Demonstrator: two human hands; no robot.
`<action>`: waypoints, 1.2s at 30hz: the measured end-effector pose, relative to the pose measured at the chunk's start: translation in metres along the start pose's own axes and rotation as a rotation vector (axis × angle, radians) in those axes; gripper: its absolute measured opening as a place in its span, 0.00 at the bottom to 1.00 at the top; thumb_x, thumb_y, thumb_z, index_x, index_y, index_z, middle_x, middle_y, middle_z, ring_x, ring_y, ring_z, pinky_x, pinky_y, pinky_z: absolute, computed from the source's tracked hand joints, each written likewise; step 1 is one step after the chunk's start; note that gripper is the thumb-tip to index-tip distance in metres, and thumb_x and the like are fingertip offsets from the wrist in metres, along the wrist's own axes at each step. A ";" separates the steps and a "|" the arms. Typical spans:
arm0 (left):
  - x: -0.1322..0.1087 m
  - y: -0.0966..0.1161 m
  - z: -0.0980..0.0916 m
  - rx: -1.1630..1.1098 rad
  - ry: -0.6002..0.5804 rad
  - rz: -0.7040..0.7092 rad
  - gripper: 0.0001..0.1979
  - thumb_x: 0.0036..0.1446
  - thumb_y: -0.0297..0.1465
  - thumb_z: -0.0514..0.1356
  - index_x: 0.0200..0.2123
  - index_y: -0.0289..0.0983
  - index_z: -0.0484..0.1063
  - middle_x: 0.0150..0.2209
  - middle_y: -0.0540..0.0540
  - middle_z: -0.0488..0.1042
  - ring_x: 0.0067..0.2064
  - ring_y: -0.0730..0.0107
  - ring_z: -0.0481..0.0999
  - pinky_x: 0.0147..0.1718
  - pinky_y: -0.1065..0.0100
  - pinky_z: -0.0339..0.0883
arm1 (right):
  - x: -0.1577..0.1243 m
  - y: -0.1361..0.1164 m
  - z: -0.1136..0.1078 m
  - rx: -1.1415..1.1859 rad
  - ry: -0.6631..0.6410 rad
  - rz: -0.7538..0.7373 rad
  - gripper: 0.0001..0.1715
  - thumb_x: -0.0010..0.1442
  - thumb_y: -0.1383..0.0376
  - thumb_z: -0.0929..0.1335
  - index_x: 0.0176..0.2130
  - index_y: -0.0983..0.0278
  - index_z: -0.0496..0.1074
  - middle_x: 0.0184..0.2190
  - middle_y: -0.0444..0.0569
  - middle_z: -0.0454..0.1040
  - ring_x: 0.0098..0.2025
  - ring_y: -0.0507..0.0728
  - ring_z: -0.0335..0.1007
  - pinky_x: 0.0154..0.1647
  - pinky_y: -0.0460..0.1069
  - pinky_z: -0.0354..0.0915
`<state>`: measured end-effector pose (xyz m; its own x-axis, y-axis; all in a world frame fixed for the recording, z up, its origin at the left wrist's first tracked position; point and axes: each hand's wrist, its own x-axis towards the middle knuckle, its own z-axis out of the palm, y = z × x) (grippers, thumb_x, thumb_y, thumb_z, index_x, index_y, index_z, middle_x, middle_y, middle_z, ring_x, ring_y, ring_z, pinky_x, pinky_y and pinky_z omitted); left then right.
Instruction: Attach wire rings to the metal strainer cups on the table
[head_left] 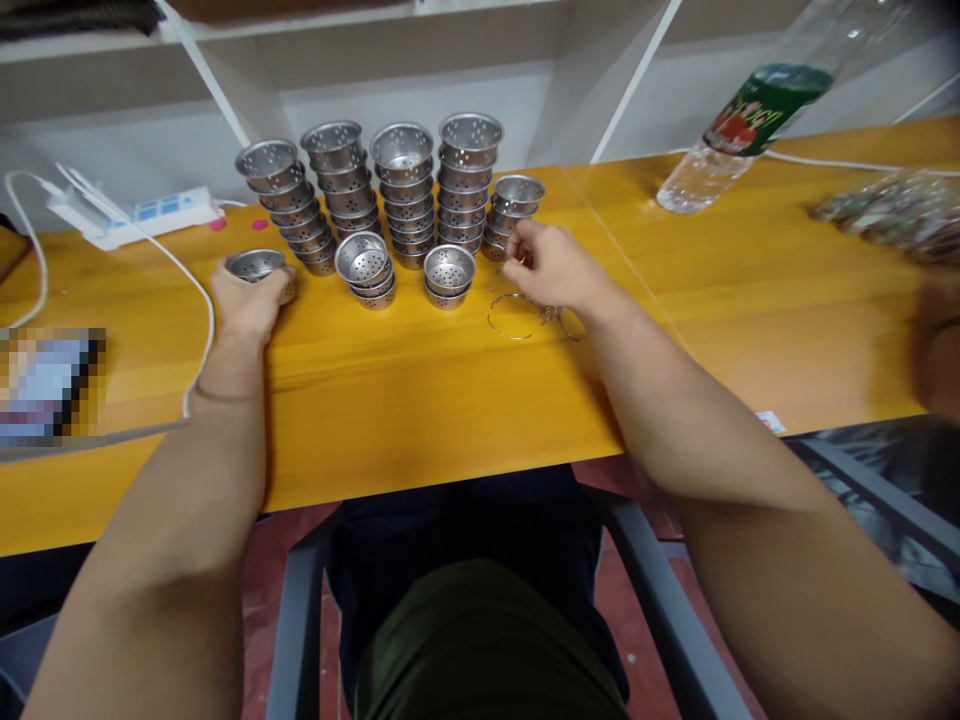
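At the left of the desk, my left hand is wrapped round a perforated metal cup, its rim facing up. My right hand has its fingers curled together beside a short stack of similar cups; what they pinch, if anything, is hidden. Thin wire-like loops lie on the wood just below that hand. Between the hands, several tall cup stacks stand in a row. In front of them are two low stacks, a leaning one and an upright one.
A power strip with white cables sits back left, near a blurred-out phone. A labelled plastic bottle stands tilted in view at back right. Clear-wrapped items lie at far right. White shelving rises behind the desk.
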<state>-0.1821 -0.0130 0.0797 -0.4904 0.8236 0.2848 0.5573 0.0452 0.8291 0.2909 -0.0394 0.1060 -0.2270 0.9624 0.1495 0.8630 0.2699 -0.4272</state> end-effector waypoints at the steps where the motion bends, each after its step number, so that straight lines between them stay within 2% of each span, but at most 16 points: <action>1: -0.004 0.006 0.001 -0.015 0.057 -0.063 0.27 0.58 0.20 0.79 0.53 0.38 0.71 0.49 0.52 0.83 0.51 0.68 0.81 0.64 0.56 0.84 | 0.001 0.003 0.002 0.008 0.009 -0.012 0.09 0.82 0.57 0.74 0.56 0.57 0.83 0.52 0.60 0.92 0.54 0.73 0.89 0.59 0.65 0.81; 4: -0.012 0.020 0.003 -0.049 0.054 -0.105 0.25 0.60 0.16 0.78 0.53 0.37 0.71 0.48 0.55 0.81 0.46 0.74 0.80 0.54 0.66 0.80 | 0.007 0.012 0.011 0.072 0.076 -0.055 0.04 0.77 0.61 0.77 0.49 0.57 0.79 0.46 0.57 0.90 0.49 0.72 0.87 0.57 0.65 0.82; 7: -0.013 0.022 0.004 -0.041 -0.004 -0.083 0.24 0.64 0.15 0.77 0.53 0.37 0.70 0.48 0.56 0.81 0.45 0.77 0.79 0.50 0.71 0.76 | 0.011 0.019 0.020 0.135 0.136 -0.094 0.11 0.73 0.65 0.78 0.43 0.55 0.73 0.41 0.53 0.86 0.45 0.70 0.85 0.55 0.65 0.81; 10: -0.011 0.019 0.003 -0.027 0.000 -0.055 0.25 0.65 0.15 0.77 0.54 0.37 0.70 0.48 0.58 0.81 0.47 0.77 0.79 0.53 0.70 0.78 | 0.013 0.022 0.025 0.164 0.159 -0.112 0.14 0.71 0.66 0.78 0.41 0.54 0.71 0.38 0.51 0.83 0.42 0.69 0.83 0.53 0.65 0.80; 12: -0.008 0.015 0.004 -0.026 0.025 -0.036 0.27 0.62 0.16 0.79 0.54 0.38 0.69 0.47 0.59 0.82 0.48 0.75 0.79 0.58 0.67 0.82 | 0.014 0.023 0.026 0.169 0.170 -0.124 0.14 0.71 0.65 0.78 0.41 0.53 0.71 0.36 0.50 0.82 0.42 0.68 0.82 0.52 0.65 0.80; 17: 0.011 -0.014 0.016 -0.076 0.143 0.023 0.40 0.50 0.26 0.92 0.52 0.42 0.68 0.48 0.57 0.84 0.51 0.69 0.79 0.66 0.53 0.86 | 0.014 0.027 0.027 0.171 0.166 -0.151 0.14 0.69 0.65 0.78 0.41 0.53 0.71 0.36 0.51 0.82 0.41 0.67 0.81 0.51 0.64 0.80; 18: 0.017 -0.023 0.020 -0.104 0.175 0.029 0.44 0.45 0.29 0.95 0.51 0.42 0.67 0.48 0.58 0.83 0.51 0.69 0.79 0.66 0.52 0.86 | 0.015 0.028 0.027 0.170 0.165 -0.150 0.14 0.69 0.65 0.78 0.41 0.53 0.71 0.37 0.51 0.83 0.41 0.67 0.81 0.50 0.64 0.80; 21: 0.034 -0.049 0.030 -0.195 0.140 0.063 0.53 0.37 0.39 0.99 0.54 0.42 0.67 0.47 0.58 0.82 0.49 0.69 0.78 0.61 0.53 0.85 | 0.015 0.028 0.028 0.168 0.166 -0.147 0.14 0.67 0.67 0.78 0.41 0.54 0.70 0.37 0.51 0.83 0.42 0.67 0.82 0.51 0.64 0.80; 23: 0.044 -0.063 0.034 -0.249 0.084 0.094 0.56 0.39 0.45 0.99 0.58 0.42 0.65 0.49 0.58 0.82 0.49 0.69 0.77 0.60 0.53 0.84 | 0.014 0.027 0.028 0.174 0.168 -0.146 0.15 0.67 0.67 0.78 0.41 0.54 0.70 0.37 0.50 0.83 0.42 0.67 0.82 0.51 0.64 0.79; 27: 0.058 -0.076 0.039 -0.310 0.129 0.070 0.46 0.52 0.38 0.92 0.56 0.45 0.61 0.51 0.58 0.81 0.53 0.69 0.78 0.67 0.55 0.78 | 0.014 0.027 0.028 0.211 0.171 -0.142 0.15 0.70 0.65 0.78 0.41 0.53 0.70 0.36 0.50 0.81 0.40 0.67 0.81 0.51 0.65 0.80; 29: 0.062 -0.078 0.040 -0.307 0.120 0.068 0.43 0.55 0.38 0.90 0.56 0.45 0.60 0.52 0.57 0.80 0.55 0.68 0.78 0.69 0.54 0.76 | 0.014 0.028 0.029 0.233 0.182 -0.150 0.15 0.72 0.61 0.80 0.42 0.53 0.70 0.36 0.50 0.81 0.40 0.67 0.81 0.51 0.66 0.82; 31: 0.064 -0.083 0.041 -0.293 0.081 0.094 0.45 0.53 0.42 0.90 0.55 0.45 0.60 0.53 0.56 0.80 0.56 0.67 0.78 0.70 0.53 0.75 | 0.015 0.030 0.031 0.258 0.203 -0.160 0.16 0.74 0.57 0.80 0.43 0.53 0.72 0.37 0.50 0.82 0.40 0.67 0.81 0.52 0.67 0.83; 34: 0.066 -0.093 0.036 -0.320 0.077 0.171 0.54 0.45 0.51 0.93 0.56 0.46 0.58 0.55 0.55 0.79 0.57 0.65 0.77 0.71 0.51 0.74 | 0.017 0.033 0.034 0.287 0.239 -0.158 0.18 0.77 0.50 0.80 0.45 0.53 0.73 0.37 0.50 0.82 0.40 0.67 0.80 0.53 0.67 0.84; 36: 0.066 -0.095 0.029 -0.316 0.018 0.311 0.56 0.48 0.57 0.92 0.60 0.46 0.57 0.60 0.52 0.77 0.60 0.65 0.76 0.72 0.50 0.74 | 0.017 0.033 0.034 0.303 0.249 -0.152 0.19 0.78 0.47 0.80 0.46 0.53 0.74 0.36 0.50 0.81 0.39 0.66 0.79 0.52 0.67 0.84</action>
<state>-0.2485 0.0536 0.0057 -0.3451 0.7608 0.5497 0.4489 -0.3806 0.8085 0.3003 -0.0130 0.0642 -0.1932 0.8837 0.4263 0.6476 0.4412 -0.6212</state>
